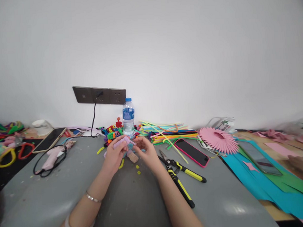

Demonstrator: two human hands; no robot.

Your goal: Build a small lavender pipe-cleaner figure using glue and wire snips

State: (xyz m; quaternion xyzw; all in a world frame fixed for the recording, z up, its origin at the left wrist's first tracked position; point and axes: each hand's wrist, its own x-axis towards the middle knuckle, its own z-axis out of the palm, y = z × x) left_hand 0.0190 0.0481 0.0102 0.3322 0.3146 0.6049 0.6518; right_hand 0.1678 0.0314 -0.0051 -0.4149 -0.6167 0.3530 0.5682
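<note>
My left hand (116, 153) is closed round a fuzzy lilac piece (121, 142) above the middle of the grey mat. Close beside it on the right, my right hand (146, 153) pinches a thin bluish strand at the edge of the lilac piece. A beige block-like piece (132, 156) sits just below, between the hands. Small yellow bits (138, 169) lie on the mat under them. Yellow-handled pliers (181, 173) lie open to the right of my right hand.
A water bottle (128, 116) stands by the wall, with colourful pipe cleaners (173, 134) beside it. A pink-cased phone (192, 152) and pink fan-shaped paper (218, 140) lie right. A pink glue gun (50, 159) with black cable lies left. Other people's hands show at both edges.
</note>
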